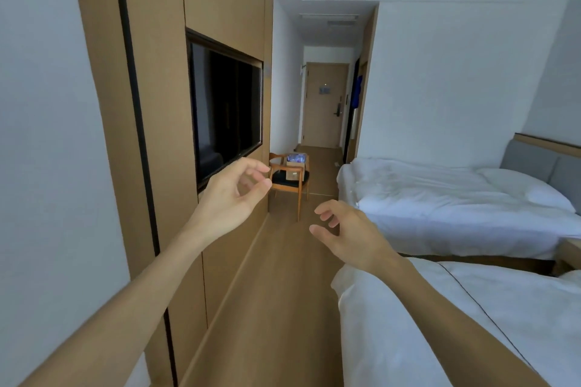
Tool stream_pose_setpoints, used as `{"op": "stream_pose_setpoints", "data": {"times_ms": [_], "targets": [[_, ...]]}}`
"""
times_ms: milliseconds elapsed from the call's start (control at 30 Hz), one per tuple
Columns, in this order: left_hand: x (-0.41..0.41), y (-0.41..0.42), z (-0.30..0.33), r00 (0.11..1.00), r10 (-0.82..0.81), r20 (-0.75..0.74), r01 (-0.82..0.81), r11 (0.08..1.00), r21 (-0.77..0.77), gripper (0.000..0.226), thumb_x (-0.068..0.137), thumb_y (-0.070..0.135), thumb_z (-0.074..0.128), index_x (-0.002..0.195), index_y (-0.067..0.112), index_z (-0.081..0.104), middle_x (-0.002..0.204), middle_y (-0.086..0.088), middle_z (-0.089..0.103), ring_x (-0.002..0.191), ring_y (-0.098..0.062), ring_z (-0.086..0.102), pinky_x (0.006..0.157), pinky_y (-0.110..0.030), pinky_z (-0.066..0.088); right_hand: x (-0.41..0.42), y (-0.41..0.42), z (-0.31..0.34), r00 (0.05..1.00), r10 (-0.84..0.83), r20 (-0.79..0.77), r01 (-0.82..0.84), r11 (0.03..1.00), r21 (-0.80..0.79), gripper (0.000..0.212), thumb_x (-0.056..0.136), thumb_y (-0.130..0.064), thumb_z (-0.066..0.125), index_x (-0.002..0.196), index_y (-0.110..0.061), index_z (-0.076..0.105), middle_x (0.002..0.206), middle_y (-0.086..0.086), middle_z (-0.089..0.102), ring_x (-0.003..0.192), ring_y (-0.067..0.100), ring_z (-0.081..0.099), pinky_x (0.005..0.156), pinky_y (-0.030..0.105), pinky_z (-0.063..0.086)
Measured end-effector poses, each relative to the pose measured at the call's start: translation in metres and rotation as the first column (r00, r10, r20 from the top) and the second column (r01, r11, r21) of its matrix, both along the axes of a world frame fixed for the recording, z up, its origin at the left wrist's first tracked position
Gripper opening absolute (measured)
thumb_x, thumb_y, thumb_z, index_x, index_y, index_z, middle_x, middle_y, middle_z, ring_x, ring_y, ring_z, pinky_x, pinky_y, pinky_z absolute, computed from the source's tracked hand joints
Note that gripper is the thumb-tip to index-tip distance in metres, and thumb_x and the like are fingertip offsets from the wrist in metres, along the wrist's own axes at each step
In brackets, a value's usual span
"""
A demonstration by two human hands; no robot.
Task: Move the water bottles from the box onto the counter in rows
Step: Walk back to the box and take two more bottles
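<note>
Standing in a hotel room, wood floor (283, 276) running as an open strip between the panelled wall (151, 104) with its TV (226, 110) and two white beds (456, 198). Door (325, 104) at the far end. Chair (289, 181) beside the wall, well ahead of both hands. Box (295, 162) sits on the chair's seat, water bottles (296, 156) showing bluish at its top, too small to count. Left hand (232, 195) raised, fingers loosely curled, holding nothing. Right hand (349, 232) lower, fingers relaxed, also holding nothing.
</note>
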State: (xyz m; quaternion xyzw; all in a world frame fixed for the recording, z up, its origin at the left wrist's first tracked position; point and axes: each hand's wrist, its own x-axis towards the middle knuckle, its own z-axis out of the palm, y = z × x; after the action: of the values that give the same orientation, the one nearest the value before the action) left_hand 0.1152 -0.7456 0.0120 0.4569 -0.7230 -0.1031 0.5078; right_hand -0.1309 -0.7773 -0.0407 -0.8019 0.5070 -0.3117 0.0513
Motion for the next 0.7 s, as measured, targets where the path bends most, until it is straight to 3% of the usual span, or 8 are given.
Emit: {"op": "stream_pose_setpoints", "data": {"times_ms": [133,300,533,700], "targets": [[0.001,-0.112,0.011,0.999,-0.035,0.035,0.035,0.999,-0.002,0.021,0.091,0.035,0.062,0.112,0.037,0.059,0.103,0.021,0.061,0.092,0.003,0.058,0.071,-0.013,0.043,0.003,-0.101,0.014,1.000,-0.019,0.013,0.019,1.000,-0.013,0.032,0.089,-0.054,0.056,0.117,-0.038,0.050,0.106,-0.022,0.053,0.092,-0.004,0.052,0.069,0.010,0.037],[-0.005,-0.233,0.018,0.995,-0.087,0.043,0.086,0.996,0.004,0.027,0.090,0.034,0.062,0.116,0.038,0.057,0.114,0.023,0.058,0.102,0.001,0.057,0.085,-0.022,0.046,-0.005,-0.212,0.022,0.998,-0.053,0.017,0.054,0.997,-0.055,0.037,0.090,-0.052,0.056,0.121,-0.031,0.053,0.117,-0.016,0.056,0.098,-0.002,0.051,0.077,0.014,0.039],[-0.027,-0.393,0.004,0.994,-0.095,0.055,0.096,0.995,-0.017,0.024,0.091,0.032,0.063,0.113,0.038,0.058,0.112,0.028,0.058,0.102,0.003,0.057,0.081,-0.019,0.045,-0.033,-0.364,0.004,0.997,-0.068,0.023,0.069,0.996,-0.057,0.037,0.091,-0.050,0.056,0.122,-0.029,0.054,0.120,-0.013,0.057,0.099,-0.001,0.048,0.082,0.018,0.037],[-0.056,-0.508,-0.002,0.997,-0.060,0.053,0.062,0.998,-0.029,0.021,0.092,0.030,0.062,0.113,0.035,0.059,0.107,0.021,0.061,0.095,0.004,0.058,0.079,-0.021,0.048,-0.061,-0.487,-0.004,0.999,-0.044,0.017,0.045,0.998,-0.041,0.038,0.091,-0.051,0.055,0.122,-0.029,0.053,0.119,-0.013,0.057,0.104,0.004,0.052,0.083,0.024,0.046]]}}
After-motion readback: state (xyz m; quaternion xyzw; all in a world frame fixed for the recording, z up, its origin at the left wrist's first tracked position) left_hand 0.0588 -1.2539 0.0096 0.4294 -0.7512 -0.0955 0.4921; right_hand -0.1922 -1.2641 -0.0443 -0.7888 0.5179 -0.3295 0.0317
